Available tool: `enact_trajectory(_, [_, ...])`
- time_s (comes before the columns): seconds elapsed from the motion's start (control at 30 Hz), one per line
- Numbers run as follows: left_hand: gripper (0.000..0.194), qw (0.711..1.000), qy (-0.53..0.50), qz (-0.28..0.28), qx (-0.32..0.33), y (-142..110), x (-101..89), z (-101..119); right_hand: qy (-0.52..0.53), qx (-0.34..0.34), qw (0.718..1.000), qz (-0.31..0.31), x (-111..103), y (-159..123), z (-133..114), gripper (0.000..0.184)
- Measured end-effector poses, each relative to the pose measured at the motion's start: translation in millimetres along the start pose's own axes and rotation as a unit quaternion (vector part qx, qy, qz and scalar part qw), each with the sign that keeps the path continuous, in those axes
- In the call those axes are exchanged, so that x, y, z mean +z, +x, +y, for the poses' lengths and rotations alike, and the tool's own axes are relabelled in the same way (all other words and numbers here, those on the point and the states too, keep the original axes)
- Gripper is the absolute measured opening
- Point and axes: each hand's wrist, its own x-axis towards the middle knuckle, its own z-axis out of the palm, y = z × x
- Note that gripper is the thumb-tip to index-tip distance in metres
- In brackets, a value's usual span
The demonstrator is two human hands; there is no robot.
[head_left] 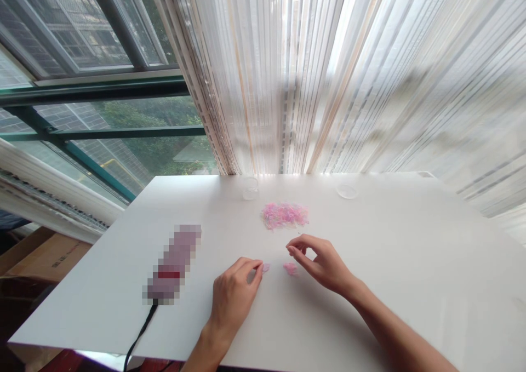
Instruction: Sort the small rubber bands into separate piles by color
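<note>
My left hand [236,287] rests on the white table with thumb and forefinger pinched. Its fingertips touch a few small lilac-pink pieces [266,268]; whether any sit between the fingers is too small to tell. Just right of these lies a little cluster of pink pieces [290,269]. Above and beside that cluster hovers my right hand [320,259], thumb and fingers closed together at the tips. Anything in its pinch is too small to make out. Farther back, a larger flat heap of thin pink, mixed-colour pieces [285,215] is spread on the table.
A clear round container [250,188] stands near the table's back edge, and a clear shallow lid or dish [347,190] lies to its right. At left is a pixelated purple object [175,265] with a black cable [139,336]. Striped curtains [287,76] hang behind the white table [411,262].
</note>
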Motion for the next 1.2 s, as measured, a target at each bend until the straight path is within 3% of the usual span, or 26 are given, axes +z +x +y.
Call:
enact_trajectory(0.63, [0.017,0.999,0.034,-0.001,0.001,-4,2.5,2,-0.008,0.010,1.000,0.008,-2,-1,1,0.023])
enact_trajectory(0.83, [0.022,0.999,0.047,0.007,0.002,1,-6.5,1,-0.022,0.006,0.999,0.023,-10,2,0,0.023])
enact_trajectory(1.07, [0.022,0.998,0.041,0.014,0.046,44,-18.9,12,-0.062,0.046,0.985,0.153,-36,11,18,0.032])
enact_trajectory(1.2, [0.020,0.996,0.045,-0.025,0.068,81,-12.4,28,-0.071,0.083,0.978,0.177,-42,16,35,0.029])
